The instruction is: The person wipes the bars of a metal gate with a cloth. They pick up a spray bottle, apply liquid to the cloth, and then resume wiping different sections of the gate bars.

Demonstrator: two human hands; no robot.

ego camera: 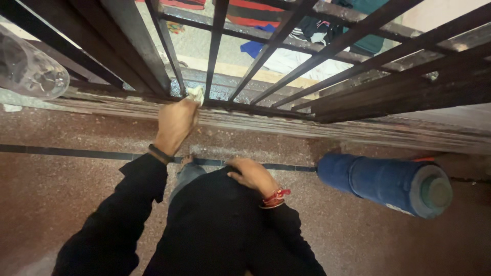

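The fingers of the left hand [175,124] are clenched around a small pale cloth [196,94], pressing it against the bottom rail [245,106] of a dark metal window grille [286,56]. The cloth sits right where an upright bar meets that rail, near the left half of the stone sill [358,132] below it. The grip seems tight so that the wad can be pushed into the corner of the bars. Only a bit of the cloth pokes out above the knuckles; the rest is buried in the fist, so its full shape cannot be told.

The right hand [253,176] lies flat and relaxed on the person's own knee, fingers spread and holding nothing, apparently as a prop while leaning forward. A red thread band [275,198] circles that wrist, a dark band [160,153] the left one.

Both sleeves and the lap are black and blend together, so the body's outline is hard to read. On the speckled reddish floor [61,189], to the right, lies a blue roll [383,184] on its side, well apart from the hands. At the upper left edge a clear plastic bottle [30,71] is cut off by the frame. Beyond the bars, coloured fabrics are broken up by the grille.
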